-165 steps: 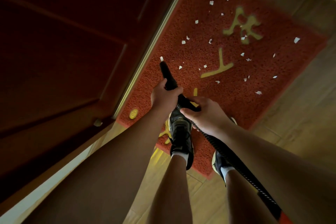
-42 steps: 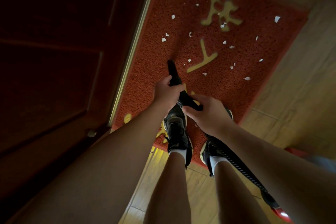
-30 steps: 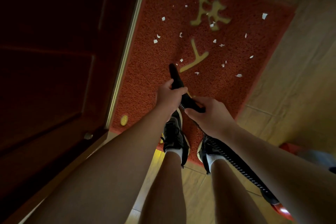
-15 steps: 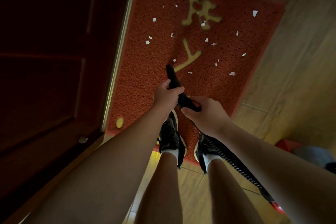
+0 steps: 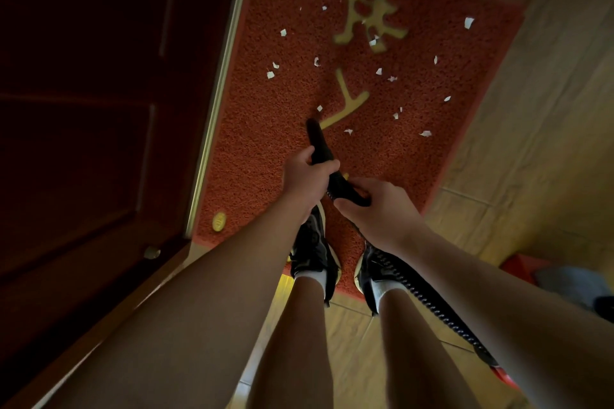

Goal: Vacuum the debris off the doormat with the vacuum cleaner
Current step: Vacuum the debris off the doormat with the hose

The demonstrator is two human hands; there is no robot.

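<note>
Two bare arms reach down and forward, both hands gripping a black vacuum nozzle (image 5: 315,139).
The left hand (image 5: 307,176) is the farther one, back facing up, fingers and thumb curled round the nozzle's shaft. The right hand (image 5: 378,209) sits just nearer and to the right, close beside the left, fingers wrapped round the nozzle's rear end. Both forearms angle in from the near left and near right, with two bare legs standing between them.
</note>
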